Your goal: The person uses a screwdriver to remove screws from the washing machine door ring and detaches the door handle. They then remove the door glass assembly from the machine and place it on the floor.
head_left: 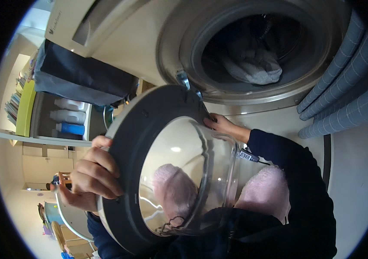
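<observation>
The round washing machine door (128, 125) stands swung open, with a dark ring and a clear bulging glass bowl (218, 172). My left hand (91, 177) wraps its fingers over the door's outer rim on the left. On the rim's far right side, close to the hinge (184, 80), my right hand (225, 125) grips the edge; its fingertips are partly hidden. Behind the door is the drum opening (218, 82), where a light grey-white cloth (257, 69) lies among darker fabric. One fuzzy pink slipper (173, 190) shows through the glass.
Another fuzzy pink slipper (266, 190) is right of the glass. Blue-grey checked fabric (344, 99) hangs at the right. Left of the machine are a dark fabric box (80, 73) and a shelf with white bottles (67, 116) and a blue bottle (71, 128).
</observation>
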{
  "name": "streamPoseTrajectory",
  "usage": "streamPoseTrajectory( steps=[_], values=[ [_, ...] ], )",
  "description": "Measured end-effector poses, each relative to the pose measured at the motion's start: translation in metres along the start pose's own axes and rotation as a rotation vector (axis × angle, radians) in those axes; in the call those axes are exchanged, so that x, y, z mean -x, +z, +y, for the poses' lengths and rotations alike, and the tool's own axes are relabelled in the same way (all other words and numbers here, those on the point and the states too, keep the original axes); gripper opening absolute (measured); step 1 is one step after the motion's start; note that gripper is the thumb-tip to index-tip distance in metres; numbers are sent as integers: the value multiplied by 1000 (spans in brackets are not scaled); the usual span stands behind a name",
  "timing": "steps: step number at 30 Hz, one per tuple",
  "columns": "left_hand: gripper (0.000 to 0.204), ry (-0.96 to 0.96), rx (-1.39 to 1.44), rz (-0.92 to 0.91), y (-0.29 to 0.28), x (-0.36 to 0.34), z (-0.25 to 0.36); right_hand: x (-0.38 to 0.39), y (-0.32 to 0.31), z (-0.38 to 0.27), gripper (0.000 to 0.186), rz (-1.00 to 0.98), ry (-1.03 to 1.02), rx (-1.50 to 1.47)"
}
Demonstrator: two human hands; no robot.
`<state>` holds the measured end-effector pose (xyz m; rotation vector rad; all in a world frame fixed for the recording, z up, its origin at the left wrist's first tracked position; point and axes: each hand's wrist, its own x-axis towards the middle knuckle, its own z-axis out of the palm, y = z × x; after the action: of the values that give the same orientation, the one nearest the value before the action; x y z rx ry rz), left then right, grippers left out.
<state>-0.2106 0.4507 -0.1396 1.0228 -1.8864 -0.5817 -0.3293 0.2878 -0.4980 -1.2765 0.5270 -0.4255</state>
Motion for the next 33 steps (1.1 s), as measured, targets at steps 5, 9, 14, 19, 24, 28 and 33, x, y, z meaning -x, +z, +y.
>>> streamPoseTrajectory(
  steps=[5,9,14,19,24,28,33],
  values=[
    [84,-41,4,-19,6,-10,3,-1,-2,6,43,-17,-50,-65],
    [82,-56,-8,51,9,-5,8,-1,-9,5,44,-68,71,-83],
    [83,-19,48,39,5,7,0,-1,-17,1,36,-77,-59,-152],
    [82,12,70,85,-6,15,-9,3,-30,-4,35,-106,-2,51],
    [83,41,128,60,-31,-6,-15,12,-25,-7,44,-97,-17,161],
    [82,19,113,-29,-45,-13,-14,14,-20,-4,44,-90,-110,199],
    [82,-7,127,-28,-44,4,-14,13,-23,-1,43,15,-43,63]
  ],
)
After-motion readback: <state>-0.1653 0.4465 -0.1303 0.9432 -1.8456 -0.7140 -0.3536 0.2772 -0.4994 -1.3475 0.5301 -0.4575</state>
